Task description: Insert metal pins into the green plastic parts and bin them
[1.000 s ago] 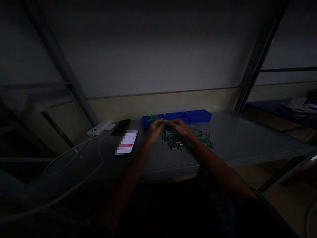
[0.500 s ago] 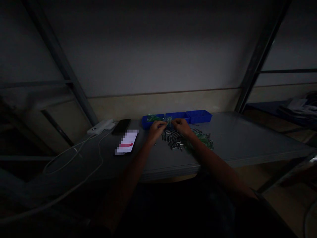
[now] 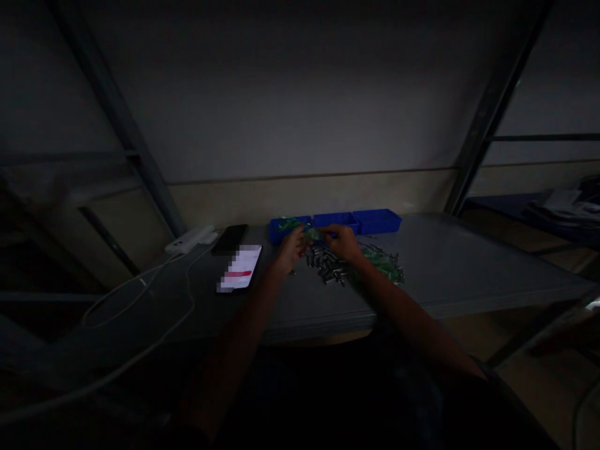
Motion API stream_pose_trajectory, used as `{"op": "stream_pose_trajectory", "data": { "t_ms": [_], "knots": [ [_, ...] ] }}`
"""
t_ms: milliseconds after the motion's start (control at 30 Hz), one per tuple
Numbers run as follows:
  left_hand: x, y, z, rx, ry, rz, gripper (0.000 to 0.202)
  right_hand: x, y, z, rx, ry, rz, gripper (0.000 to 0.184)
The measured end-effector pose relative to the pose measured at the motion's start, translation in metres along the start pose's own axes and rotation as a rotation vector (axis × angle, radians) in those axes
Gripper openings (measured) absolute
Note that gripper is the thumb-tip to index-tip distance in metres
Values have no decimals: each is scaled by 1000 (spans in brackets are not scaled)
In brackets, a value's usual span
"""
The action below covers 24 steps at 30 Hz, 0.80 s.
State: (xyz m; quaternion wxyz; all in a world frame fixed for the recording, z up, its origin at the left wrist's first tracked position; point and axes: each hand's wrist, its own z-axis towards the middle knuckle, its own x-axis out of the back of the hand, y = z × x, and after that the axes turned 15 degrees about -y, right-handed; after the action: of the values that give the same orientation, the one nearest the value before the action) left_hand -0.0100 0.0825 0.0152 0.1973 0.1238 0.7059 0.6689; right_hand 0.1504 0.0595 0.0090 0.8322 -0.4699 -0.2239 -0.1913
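A small clear-green plastic bag point(image 3: 313, 235) is held up between my two hands, above the near side of the blue bins. My left hand point(image 3: 293, 247) grips its left side, fingers curled and slightly parted. At its right edge, my right hand point(image 3: 344, 241) pinches the plastic between thumb and fingers. What the bag contains is too dark to make out. Below the hands lies a loose pile of small metal cylindrical parts point(image 3: 329, 265). More green plastic bags point(image 3: 387, 267) lie right of the pile, partly behind my right forearm.
Three blue bins stand along the back: the left bin point(image 3: 277, 232) with green bags inside, the middle bin point(image 3: 335, 219) and the right bin point(image 3: 377, 221). Left are a lit phone point(image 3: 246, 269), a dark phone point(image 3: 230, 239), a white device point(image 3: 190, 239) and its cable point(image 3: 191, 287) on the grey table point(image 3: 450, 262).
The bag between my hands has turned and spread, showing greener. My left hand has rotated and its fingers have loosened a little; my right hand stays almost in place.
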Motion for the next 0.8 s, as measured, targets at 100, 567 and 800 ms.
{"op": "stream_pose_trajectory", "data": {
  "t_ms": [100,567,800],
  "knots": [
    [-1,-3,0,-75,16,93,24,0,0,0,-20,-8,-9,32],
    [-5,-11,1,-562,37,887,20,-1,3,3,-186,-92,293,45],
    [-5,-8,2,-377,109,694,18,0,6,4,-90,-67,228,37]
  ]
}}
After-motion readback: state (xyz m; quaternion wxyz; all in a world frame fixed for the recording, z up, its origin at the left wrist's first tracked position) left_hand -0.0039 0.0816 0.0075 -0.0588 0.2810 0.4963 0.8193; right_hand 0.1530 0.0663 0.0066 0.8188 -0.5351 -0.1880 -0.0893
